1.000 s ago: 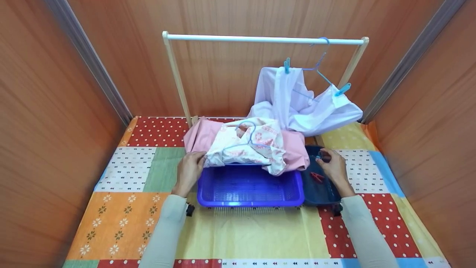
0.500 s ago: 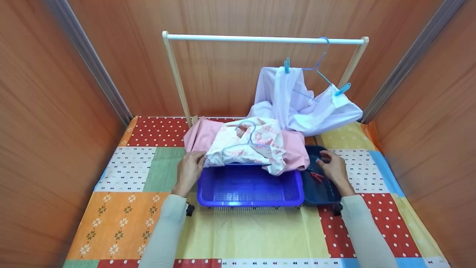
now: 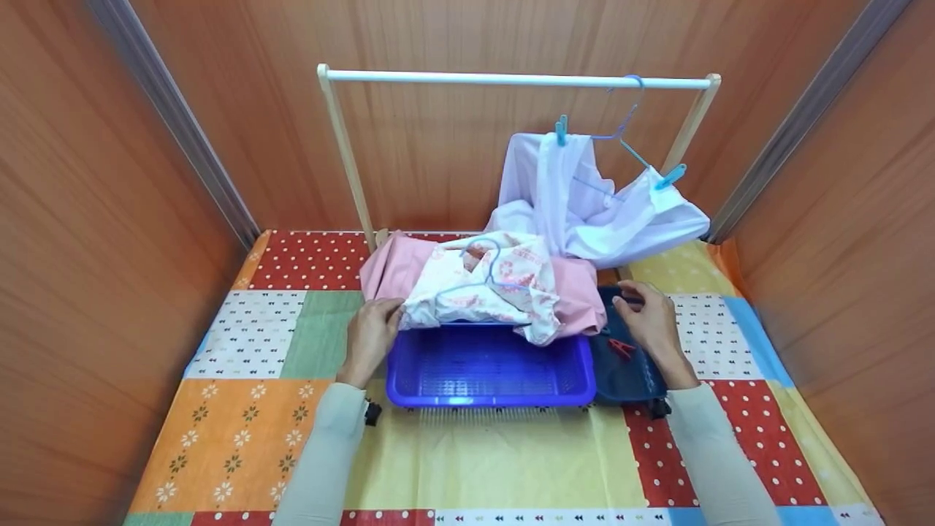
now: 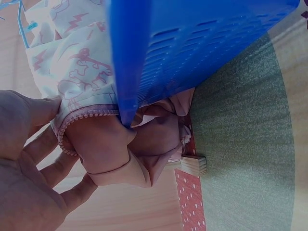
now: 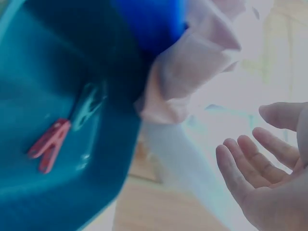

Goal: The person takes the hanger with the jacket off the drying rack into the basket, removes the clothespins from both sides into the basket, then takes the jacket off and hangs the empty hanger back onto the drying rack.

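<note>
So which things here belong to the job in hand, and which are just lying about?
Apparently in the job: printed cloth, pinched by the left hand; hanger on it; blue basket; pegs in the tray; rack with white cloth.

Apparently just there: tablecloth; wood panels.

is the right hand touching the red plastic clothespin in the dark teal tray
Apart. The right wrist view shows it: the red plastic clothespin lies in the dark teal tray, a plain gap separating it from the right hand.
</note>
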A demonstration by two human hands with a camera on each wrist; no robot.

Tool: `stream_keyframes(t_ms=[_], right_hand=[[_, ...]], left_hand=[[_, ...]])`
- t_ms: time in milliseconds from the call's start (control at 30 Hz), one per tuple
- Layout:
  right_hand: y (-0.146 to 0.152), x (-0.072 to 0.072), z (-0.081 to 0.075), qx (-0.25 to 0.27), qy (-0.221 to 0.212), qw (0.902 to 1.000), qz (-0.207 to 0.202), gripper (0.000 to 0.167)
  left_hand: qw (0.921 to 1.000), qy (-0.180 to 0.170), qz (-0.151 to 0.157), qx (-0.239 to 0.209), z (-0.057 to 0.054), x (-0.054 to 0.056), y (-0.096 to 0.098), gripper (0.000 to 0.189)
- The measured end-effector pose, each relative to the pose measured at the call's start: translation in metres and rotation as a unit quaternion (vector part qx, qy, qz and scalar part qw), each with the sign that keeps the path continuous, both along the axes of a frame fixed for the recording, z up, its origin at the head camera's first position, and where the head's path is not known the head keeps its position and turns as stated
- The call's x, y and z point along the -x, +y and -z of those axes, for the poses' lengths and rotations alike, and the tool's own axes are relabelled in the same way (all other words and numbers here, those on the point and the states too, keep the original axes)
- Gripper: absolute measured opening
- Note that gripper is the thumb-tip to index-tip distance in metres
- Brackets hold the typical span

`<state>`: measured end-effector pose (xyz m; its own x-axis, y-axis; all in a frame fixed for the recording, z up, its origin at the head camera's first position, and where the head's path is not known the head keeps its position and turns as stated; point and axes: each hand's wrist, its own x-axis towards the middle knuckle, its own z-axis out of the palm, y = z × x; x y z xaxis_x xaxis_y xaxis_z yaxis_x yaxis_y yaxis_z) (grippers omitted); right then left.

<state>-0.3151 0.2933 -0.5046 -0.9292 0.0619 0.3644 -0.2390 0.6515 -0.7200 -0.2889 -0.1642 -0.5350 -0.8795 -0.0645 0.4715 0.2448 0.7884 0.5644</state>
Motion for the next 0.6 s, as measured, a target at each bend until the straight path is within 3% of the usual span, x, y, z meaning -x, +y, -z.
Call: stream_keyframes(t_ms=[367,600], right_hand=[[-0.025,-0.012,-0.023,0.009,0.092,0.995,-0.039,0.025],[-0.037,-0.015,-0.031,0.014,0.11,0.992,-0.061,0.024]], left_hand=[[1.0,-0.006,-0.006,0.0,0.0,-0.001,0.001,0.015],[0.9999,-0.013,-0.009,-0.001,-0.001,-0.001,0.001,0.016]])
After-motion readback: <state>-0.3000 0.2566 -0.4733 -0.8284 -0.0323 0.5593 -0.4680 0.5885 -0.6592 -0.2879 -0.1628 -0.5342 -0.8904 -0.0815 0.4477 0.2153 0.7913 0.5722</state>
